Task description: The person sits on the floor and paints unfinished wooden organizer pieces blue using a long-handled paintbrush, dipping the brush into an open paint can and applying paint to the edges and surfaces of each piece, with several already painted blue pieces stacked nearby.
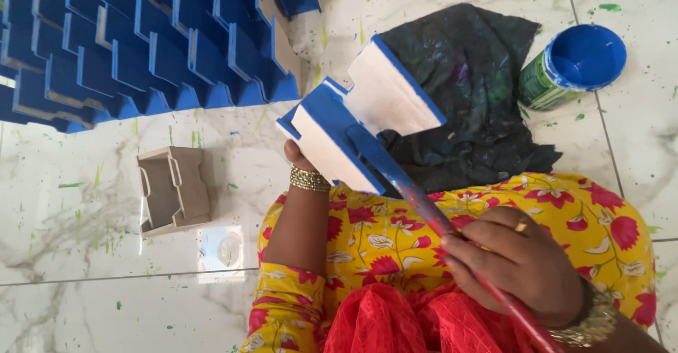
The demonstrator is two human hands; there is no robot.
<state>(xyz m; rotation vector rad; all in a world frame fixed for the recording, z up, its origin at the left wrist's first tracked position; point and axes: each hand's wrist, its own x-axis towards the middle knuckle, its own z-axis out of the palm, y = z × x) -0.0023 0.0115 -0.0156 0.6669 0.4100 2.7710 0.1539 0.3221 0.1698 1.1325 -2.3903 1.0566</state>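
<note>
My left hand (296, 156) grips a notched wooden block (367, 116) from below, mostly hidden behind it. The block has a white face and blue-painted edges. My right hand (519, 265) is closed around the red handle of a paintbrush (417, 194). The brush's blue-smeared end lies against the block's middle edge. Both hands are over my lap, which is covered by yellow flowered cloth.
An open can of blue paint (575, 67) stands at the upper right beside a dark, paint-stained rag (473, 91). Several blue-painted blocks (141, 42) lie in rows at the upper left. Unpainted wooden blocks (173, 190) sit on the paint-flecked marble floor (106, 296).
</note>
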